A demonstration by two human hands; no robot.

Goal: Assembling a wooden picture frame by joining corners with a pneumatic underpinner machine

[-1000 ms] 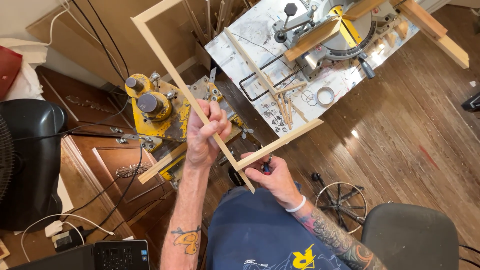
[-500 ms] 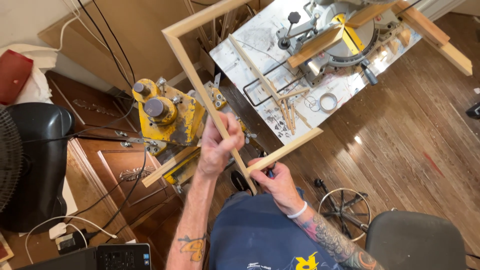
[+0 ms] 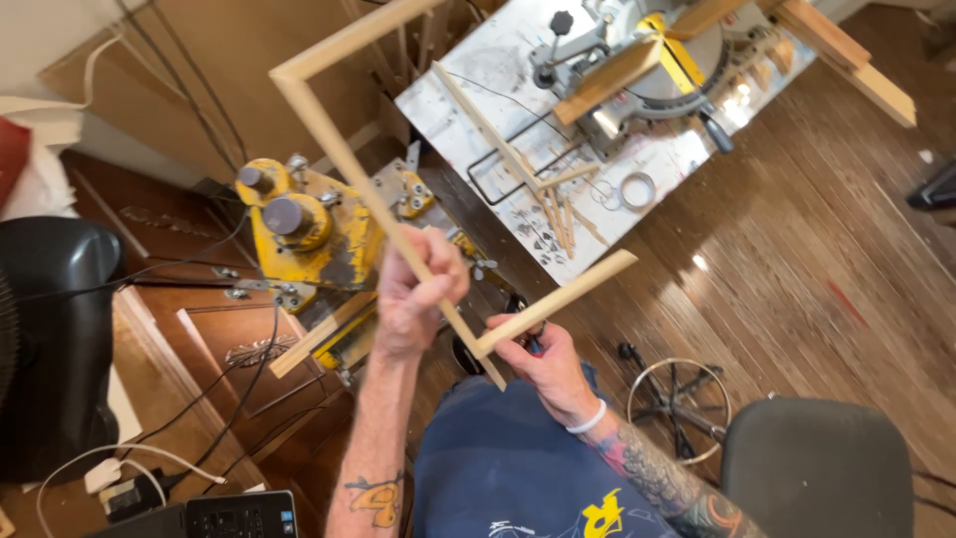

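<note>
Left hand (image 3: 418,294) is clenched around the long rail of the pale wooden frame (image 3: 344,164), which runs up toward eleven o'clock over the yellow machine (image 3: 309,234). Right hand (image 3: 543,359), at four o'clock from the left, pinches the frame's short rail at the near corner.

Bright, even daylight fills the room, throwing a glossy glare patch on the wooden floor (image 3: 697,261) and washing out the pale surface (image 3: 518,80), while slight motion blur softens the left hand (image 3: 413,299) and wide-angle distortion bends the frame edges.

Pale wood frame (image 3: 344,159), yellow machine (image 3: 319,234), white bench (image 3: 528,110), dark brown floor (image 3: 817,259), white wristband (image 3: 588,418)
</note>
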